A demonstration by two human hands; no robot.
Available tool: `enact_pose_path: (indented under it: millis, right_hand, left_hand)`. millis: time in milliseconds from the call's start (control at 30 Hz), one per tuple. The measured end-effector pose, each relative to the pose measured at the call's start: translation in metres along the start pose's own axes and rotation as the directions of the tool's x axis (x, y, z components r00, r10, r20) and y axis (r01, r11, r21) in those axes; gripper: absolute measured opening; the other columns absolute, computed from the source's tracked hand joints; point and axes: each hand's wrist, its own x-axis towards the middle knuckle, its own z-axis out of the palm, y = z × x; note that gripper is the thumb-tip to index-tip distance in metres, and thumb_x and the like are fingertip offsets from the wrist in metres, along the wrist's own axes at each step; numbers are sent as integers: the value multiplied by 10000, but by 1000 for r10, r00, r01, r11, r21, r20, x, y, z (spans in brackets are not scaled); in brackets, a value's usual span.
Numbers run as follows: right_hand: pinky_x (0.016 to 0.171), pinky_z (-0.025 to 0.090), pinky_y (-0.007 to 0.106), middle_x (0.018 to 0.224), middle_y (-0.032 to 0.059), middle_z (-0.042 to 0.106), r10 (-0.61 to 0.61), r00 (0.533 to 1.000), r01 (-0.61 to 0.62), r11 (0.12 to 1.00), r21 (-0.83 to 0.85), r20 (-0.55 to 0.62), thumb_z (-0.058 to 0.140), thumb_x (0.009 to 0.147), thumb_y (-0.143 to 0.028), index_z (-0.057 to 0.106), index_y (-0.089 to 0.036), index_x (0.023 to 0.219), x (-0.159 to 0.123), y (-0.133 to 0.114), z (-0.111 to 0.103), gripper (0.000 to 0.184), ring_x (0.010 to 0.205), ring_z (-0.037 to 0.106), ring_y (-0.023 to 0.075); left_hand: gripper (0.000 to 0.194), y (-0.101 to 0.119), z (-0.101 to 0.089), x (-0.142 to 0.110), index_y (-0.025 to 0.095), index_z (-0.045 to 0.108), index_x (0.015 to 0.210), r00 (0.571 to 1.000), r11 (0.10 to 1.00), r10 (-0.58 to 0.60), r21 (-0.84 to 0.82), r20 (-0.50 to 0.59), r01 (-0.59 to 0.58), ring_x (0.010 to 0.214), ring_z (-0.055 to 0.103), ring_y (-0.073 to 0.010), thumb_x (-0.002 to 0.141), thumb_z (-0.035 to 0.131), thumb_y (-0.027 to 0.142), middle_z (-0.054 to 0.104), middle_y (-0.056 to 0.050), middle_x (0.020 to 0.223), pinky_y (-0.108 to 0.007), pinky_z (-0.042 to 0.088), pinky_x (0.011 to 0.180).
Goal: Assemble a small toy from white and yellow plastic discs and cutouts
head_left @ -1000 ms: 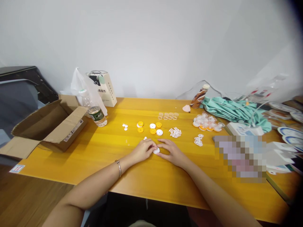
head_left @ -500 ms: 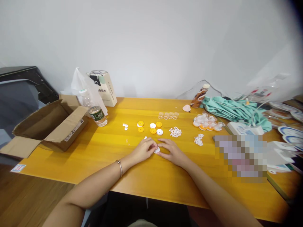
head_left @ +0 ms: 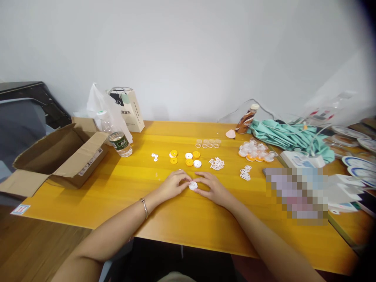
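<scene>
A small round white disc point(head_left: 193, 186) sits between my two hands, low over the tabletop or on it. My left hand point(head_left: 174, 186) touches its left edge with thumb and fingertips pinched together. From the other side my right hand point(head_left: 213, 189) has thumb and fingers curved around the disc's right edge. Just beyond the hands lie yellow wheels point(head_left: 189, 162) and white wheels point(head_left: 197, 163) with centre holes. A heap of white openwork pieces point(head_left: 216, 163) is to their right, and a few little white parts point(head_left: 154, 156) are to their left.
Clear small cups point(head_left: 208, 143) stand in a row farther back. White-and-orange domed pieces point(head_left: 255, 152) cluster at right, near a brown bottle point(head_left: 247, 118) and green cloth point(head_left: 288, 135). An open cardboard box point(head_left: 88, 156) and a water bottle point(head_left: 121, 144) stand at left.
My left hand's fingers have shifted slightly left, so more of the white disc's top shows. My right hand stays curved at its edge. The view has moved slightly.
</scene>
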Motion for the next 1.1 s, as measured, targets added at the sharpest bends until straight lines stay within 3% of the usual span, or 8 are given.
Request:
enact_pose_path:
  millis: [200,500,867,1100]
  right_hand:
    - [935,416,405,1192,69,552,-12,1000,12,1000,-5,-27,595,779,-354,614,-280,1021,0,1,0,254,1110,518,227]
    - [945,404,420,1209,70,537,-2,1000,2,1000,-3,-7,593,780,-354,608,-283,1041,0,2,2,271,1123,504,230]
    - [941,411,438,1193,76,550,-11,1000,11,1000,10,-23,598,775,-363,614,-276,1027,0,1,1,266,1113,515,241]
    - [946,403,433,1209,67,540,3,1000,-3,1000,5,-9,589,783,-373,613,-293,1042,0,0,1,273,1124,505,238]
  left_hand:
    - [157,-4,6,0,199,648,922,999,992,47,116,19,-49,841,542,-154,825,528,232,606,-37,871,-282,421,781]
    - [162,-7,11,2,211,669,885,998,986,66,153,19,-68,817,545,-146,837,516,236,615,-33,851,-280,416,757]
    - [227,7,5,0,224,665,899,992,945,105,305,73,-122,810,521,-156,876,447,283,609,-34,851,-307,357,765]
    - [233,2,7,2,202,674,822,995,976,85,197,59,-95,771,534,-145,864,461,287,613,-32,808,-284,387,749]
